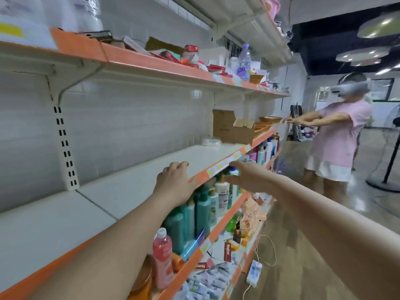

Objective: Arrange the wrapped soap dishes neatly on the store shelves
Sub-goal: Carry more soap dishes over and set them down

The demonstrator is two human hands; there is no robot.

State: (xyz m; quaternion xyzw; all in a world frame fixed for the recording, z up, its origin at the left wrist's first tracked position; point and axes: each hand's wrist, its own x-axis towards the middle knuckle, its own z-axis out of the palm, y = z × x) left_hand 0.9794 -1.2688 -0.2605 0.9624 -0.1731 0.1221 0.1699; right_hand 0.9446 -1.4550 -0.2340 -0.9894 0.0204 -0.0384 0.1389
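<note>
On the white metal middle shelf with orange edge strip [151,169], a clear-wrapped soap dish [210,141] lies far back. The left hand [173,182] rests curled on the shelf's edge; the right hand [249,176] reaches out, fingers straight, empty. Next, probably, reaching that dish.

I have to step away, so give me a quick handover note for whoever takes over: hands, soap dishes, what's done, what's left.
Left hand: empty, resting on the middle shelf front edge.
Right hand: empty, open, reaching forward just off that edge.
Soap dishes: one wrapped soap dish lies at the back of this shelf beside the cardboard box; no others visible.
Done: little, the shelf is mostly bare.
Left: fetch the rest and line them up.
</note>
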